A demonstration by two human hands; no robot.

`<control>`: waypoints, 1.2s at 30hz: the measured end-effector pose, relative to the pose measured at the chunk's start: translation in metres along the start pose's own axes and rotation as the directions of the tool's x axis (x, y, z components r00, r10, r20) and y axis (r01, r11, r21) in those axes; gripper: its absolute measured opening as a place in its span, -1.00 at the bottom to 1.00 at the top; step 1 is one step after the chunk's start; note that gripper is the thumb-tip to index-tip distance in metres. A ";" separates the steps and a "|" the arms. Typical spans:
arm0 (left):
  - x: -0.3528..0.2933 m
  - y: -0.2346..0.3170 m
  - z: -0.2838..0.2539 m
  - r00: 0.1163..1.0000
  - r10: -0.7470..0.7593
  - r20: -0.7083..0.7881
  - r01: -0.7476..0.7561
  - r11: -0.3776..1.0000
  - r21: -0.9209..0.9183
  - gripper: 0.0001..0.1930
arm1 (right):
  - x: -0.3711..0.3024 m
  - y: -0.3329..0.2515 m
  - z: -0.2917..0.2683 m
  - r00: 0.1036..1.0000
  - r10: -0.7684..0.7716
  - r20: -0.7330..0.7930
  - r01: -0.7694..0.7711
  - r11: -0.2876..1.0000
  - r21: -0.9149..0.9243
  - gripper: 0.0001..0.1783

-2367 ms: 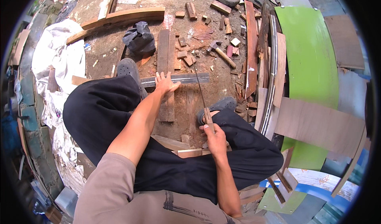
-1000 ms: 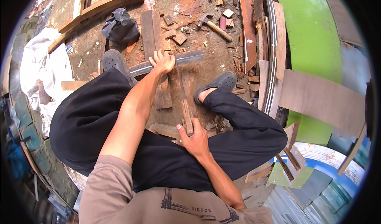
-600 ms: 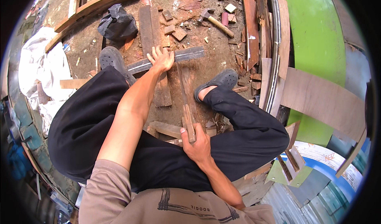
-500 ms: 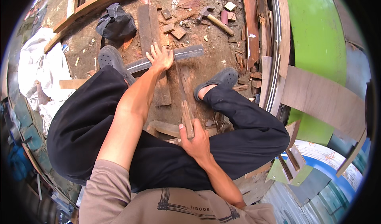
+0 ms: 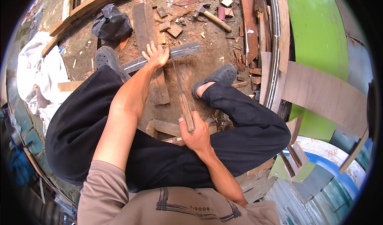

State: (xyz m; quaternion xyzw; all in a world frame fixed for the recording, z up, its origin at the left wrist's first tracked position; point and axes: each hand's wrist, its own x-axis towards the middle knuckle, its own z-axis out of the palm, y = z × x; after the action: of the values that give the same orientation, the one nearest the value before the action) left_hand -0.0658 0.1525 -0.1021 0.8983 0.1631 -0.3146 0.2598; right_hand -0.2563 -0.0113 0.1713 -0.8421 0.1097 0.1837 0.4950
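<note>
Green curved panel seen at 2 o'clock, beside stacked planks. White cloth at 9 o'clock. Dirt ground littered with wood offcuts. Dark plank laid between shoes, running toward 12 o'clock. Grey metal bar laid crosswise over plank, pressed flat by left hand, fingers spread. Long-bladed tool gripped at wooden handle by right hand, fist clenched, blade tip meeting bar. Black bag at 11 o'clock. Hammer lying at 12 o'clock.

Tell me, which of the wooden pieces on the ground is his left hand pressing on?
The dark plank under the left hand, running away between his feet; other scraps lie loose.
</note>
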 end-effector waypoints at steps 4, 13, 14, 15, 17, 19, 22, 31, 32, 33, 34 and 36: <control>0.001 0.001 0.000 1.000 -0.009 0.011 0.009 1.000 -0.006 -0.37 | -0.010 -0.009 -0.009 0.999 0.030 0.013 -0.030 0.999 0.013 -0.76; -0.004 0.005 -0.005 0.999 -0.013 0.037 0.014 0.999 -0.029 -0.37 | 0.000 -0.010 -0.009 1.000 0.016 0.016 -0.016 0.999 -0.036 -0.75; -0.005 0.006 -0.006 0.999 -0.019 0.039 0.020 0.999 -0.031 -0.38 | -0.002 -0.012 -0.009 0.998 0.066 -0.012 -0.067 0.997 -0.030 -0.76; -0.005 0.007 -0.006 0.999 -0.026 0.041 0.027 0.999 -0.033 -0.38 | -0.005 -0.016 -0.010 0.992 0.116 -0.039 -0.117 0.993 -0.023 -0.76; -0.001 0.003 -0.002 1.000 -0.024 0.016 0.024 0.999 -0.023 -0.43 | -0.007 -0.024 -0.008 0.984 0.133 -0.116 -0.131 0.991 0.029 -0.72; 0.002 -0.003 0.000 1.000 -0.028 0.005 0.028 0.999 -0.024 -0.45 | -0.007 -0.030 -0.003 0.973 0.075 -0.217 -0.051 0.992 0.112 -0.61; -0.009 0.012 -0.012 0.996 -0.027 0.081 0.031 0.999 -0.042 -0.40 | -0.002 -0.017 -0.001 0.978 -0.149 -0.148 0.142 0.988 -0.053 -0.46; -0.007 0.008 -0.012 0.995 -0.027 0.092 0.031 0.999 -0.042 -0.36 | -0.010 -0.020 0.005 0.976 -0.210 -0.048 0.205 0.974 -0.095 -0.47; -0.008 0.007 -0.012 0.997 -0.022 0.080 0.027 0.998 -0.054 -0.37 | -0.007 -0.021 0.004 0.981 -0.189 -0.045 0.185 0.979 -0.089 -0.47; -0.008 0.006 -0.013 0.997 -0.025 0.068 0.029 0.998 -0.055 -0.38 | -0.002 -0.021 0.004 0.989 -0.143 -0.027 0.141 0.986 -0.086 -0.47; -0.008 0.007 -0.011 0.998 -0.022 0.062 0.025 0.998 -0.059 -0.39 | 0.005 -0.021 0.004 0.996 -0.093 -0.014 0.091 0.992 -0.091 -0.46; -0.009 0.009 -0.011 0.999 -0.019 0.047 0.022 0.998 -0.061 -0.40 | 0.010 -0.022 0.003 0.998 -0.069 0.003 0.069 0.994 -0.087 -0.46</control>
State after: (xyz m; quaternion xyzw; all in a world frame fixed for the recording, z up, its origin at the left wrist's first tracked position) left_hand -0.0631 0.1503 -0.0862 0.8805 0.1760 -0.3328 0.2880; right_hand -0.2397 0.0020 0.1827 -0.8663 0.0724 0.1711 0.4637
